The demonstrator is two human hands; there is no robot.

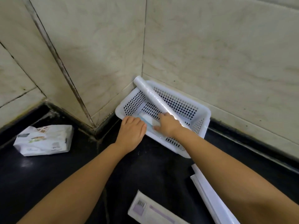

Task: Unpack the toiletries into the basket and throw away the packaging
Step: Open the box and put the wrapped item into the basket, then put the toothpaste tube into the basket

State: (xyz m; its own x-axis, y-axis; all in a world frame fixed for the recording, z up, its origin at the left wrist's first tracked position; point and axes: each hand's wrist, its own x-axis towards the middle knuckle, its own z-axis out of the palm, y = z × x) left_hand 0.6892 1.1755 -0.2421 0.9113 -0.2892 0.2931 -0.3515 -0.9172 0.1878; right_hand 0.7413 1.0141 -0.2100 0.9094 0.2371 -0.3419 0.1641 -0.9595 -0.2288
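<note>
A white perforated plastic basket (199, 110) stands on the black counter in the tiled corner. A long white textured roll (150, 94) leans across it, its top end against the wall corner. Inside the basket lies a small white and light-blue packet (148, 118). My left hand (131, 132) rests palm down over the basket's near left rim, touching that packet's end. My right hand (169, 125) reaches into the basket, fingers pressed on the packet beside the roll. The fingertips of both hands are partly hidden, so the grip is unclear.
A white soft pack of wipes (43, 139) lies on the counter at the left. A flat white package with a barcode and purple stripe (150, 212) lies at the bottom middle. White packaging strips (210, 196) sit under my right forearm. Tiled walls close in behind.
</note>
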